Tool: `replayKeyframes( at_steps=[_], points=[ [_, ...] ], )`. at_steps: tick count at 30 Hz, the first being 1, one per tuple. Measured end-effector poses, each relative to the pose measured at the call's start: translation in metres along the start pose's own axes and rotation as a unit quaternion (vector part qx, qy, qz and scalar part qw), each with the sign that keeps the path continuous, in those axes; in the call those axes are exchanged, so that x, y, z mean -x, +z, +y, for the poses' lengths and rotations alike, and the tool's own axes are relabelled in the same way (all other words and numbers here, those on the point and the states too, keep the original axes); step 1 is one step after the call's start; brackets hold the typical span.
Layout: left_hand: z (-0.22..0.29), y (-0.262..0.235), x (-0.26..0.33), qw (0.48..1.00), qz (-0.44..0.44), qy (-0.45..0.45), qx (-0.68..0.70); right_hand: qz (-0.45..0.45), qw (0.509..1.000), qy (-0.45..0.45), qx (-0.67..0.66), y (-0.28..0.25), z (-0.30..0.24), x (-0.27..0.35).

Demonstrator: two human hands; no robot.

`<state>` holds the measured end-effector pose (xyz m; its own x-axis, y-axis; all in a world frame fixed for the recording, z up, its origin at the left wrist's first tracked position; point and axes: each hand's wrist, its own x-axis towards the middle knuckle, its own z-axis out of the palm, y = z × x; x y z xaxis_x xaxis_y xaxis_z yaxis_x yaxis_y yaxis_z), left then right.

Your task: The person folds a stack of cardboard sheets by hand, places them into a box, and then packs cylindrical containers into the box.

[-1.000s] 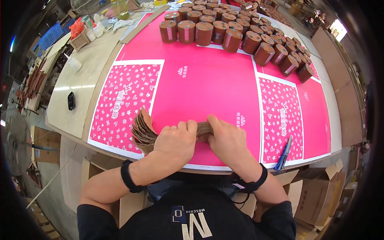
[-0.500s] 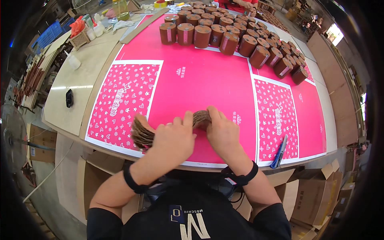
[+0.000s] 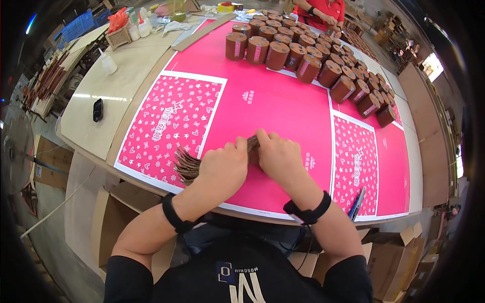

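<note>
Over the pink printed sheets (image 3: 273, 111) on the table, both of my hands grip one bundle of thin brown strips (image 3: 187, 165). My left hand (image 3: 223, 165) is closed round its middle, and the loose end fans out to the left past that hand. My right hand (image 3: 280, 157) is closed on the other end, fingertips close to those of the left. Between the hands a short stretch of the stacked strips shows. The palms hide the rest. To the right lies a blue utility knife (image 3: 356, 203), apart from both hands.
Many brown cylinders (image 3: 278, 55) stand in rows at the far side. A flat strip of board (image 3: 204, 31) lies left of them. Farther left are a white squeeze bottle (image 3: 108, 64) and a small black object (image 3: 98, 110). Across the table is a person in red (image 3: 323, 11).
The bundle was bent in a curve with a compact left end; now its strips are spread apart there. Both hands still grip it. The whole view has shifted slightly.
</note>
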<state>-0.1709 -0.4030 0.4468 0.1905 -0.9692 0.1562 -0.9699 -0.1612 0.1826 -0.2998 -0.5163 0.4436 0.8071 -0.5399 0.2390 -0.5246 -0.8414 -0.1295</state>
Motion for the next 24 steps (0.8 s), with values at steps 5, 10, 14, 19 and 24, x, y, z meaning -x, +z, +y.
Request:
replayKeyframes(
  at_steps=[5,10,14,19,24],
  points=[
    [-0.01,-0.028,-0.004,0.995,-0.083,-0.046,0.027,0.014,0.997,0.073,-0.007,0.005,-0.001,0.006],
    [-0.032,-0.026,0.021,0.995,-0.097,-0.032,0.012,-0.066,0.995,0.08,0.002,-0.015,-0.016,0.005],
    [-0.034,-0.02,0.023,0.998,-0.058,-0.012,0.006,-0.092,0.995,-0.04,-0.024,-0.025,-0.01,-0.014],
    [-0.042,-0.019,0.016,0.999,-0.026,0.031,0.017,0.016,0.973,-0.227,-0.024,-0.015,0.003,-0.044],
    [-0.05,-0.009,-0.009,0.999,-0.007,-0.032,0.01,-0.056,0.997,0.018,-0.045,0.003,-0.031,-0.041]
  ],
)
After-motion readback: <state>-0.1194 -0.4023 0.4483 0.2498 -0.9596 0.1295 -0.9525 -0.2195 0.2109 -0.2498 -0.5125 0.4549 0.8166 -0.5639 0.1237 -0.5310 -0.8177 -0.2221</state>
